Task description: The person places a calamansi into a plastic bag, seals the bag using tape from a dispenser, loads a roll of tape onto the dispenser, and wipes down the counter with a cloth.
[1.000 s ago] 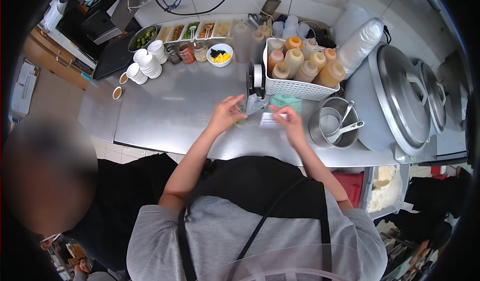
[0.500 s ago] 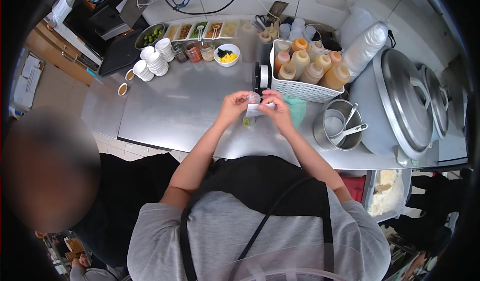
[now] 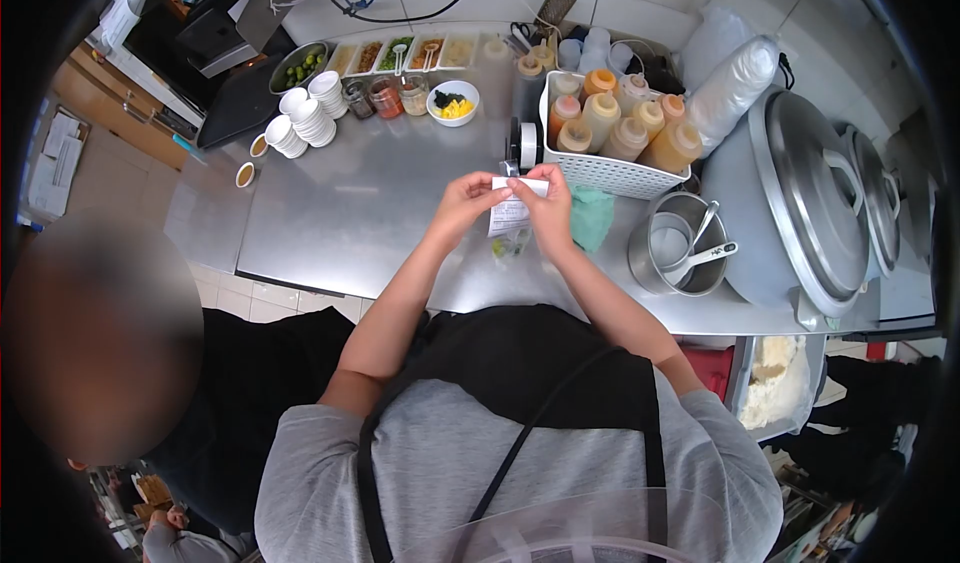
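Note:
Between both hands, at the front part of the steel counter, is a small white printed paper slip (image 3: 507, 223). My left hand (image 3: 466, 206) pinches its upper left side, the thumb lying across the paper. My right hand (image 3: 553, 209) grips the upper right side, thumb also on top. Below the slip shows part of a clear plastic bag (image 3: 513, 246) with something green inside; its top is hidden behind paper and fingers. Just beyond my hands stands a black tape dispenser (image 3: 515, 150) with a white roll. A green cloth (image 3: 592, 218) lies right of my right hand.
A white basket (image 3: 620, 177) of sauce bottles stands behind the cloth. To the right are a steel pot (image 3: 655, 281) with ladles and a large lidded pot (image 3: 805, 203). Stacked white cups (image 3: 313, 123) and a bowl (image 3: 453, 119) sit back left. Another person (image 3: 260, 383) is at my left.
The slip has turned to show its printed side, and both hands have drawn closer together over its upper part. The crumpled bag top between the fingers has gone out of sight.

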Tool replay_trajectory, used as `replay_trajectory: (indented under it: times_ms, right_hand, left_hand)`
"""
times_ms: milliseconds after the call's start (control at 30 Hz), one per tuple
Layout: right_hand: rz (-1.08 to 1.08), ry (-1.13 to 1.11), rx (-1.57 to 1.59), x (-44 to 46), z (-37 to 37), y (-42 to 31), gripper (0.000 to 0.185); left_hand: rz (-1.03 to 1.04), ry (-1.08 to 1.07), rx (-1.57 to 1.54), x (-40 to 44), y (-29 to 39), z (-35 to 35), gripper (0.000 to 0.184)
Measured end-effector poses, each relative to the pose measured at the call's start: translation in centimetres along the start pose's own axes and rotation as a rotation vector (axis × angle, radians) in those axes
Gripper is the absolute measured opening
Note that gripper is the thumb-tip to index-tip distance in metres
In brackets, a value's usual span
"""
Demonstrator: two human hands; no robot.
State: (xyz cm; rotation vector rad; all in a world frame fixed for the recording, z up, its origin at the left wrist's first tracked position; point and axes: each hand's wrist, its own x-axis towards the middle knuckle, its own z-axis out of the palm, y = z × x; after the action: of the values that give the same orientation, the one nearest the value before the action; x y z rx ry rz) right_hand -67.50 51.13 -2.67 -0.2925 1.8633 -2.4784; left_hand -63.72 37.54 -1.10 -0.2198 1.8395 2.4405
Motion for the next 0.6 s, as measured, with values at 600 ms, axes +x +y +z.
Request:
replay_trajectory:
  times_ms: [600]
  right_hand:
    - [-0.088,-0.272,-0.433,1.2,-2.0,-0.1,0.011]
  left_hand:
    - [0.343,0.155,0.358,0.1,-0.5,1.0,0.049]
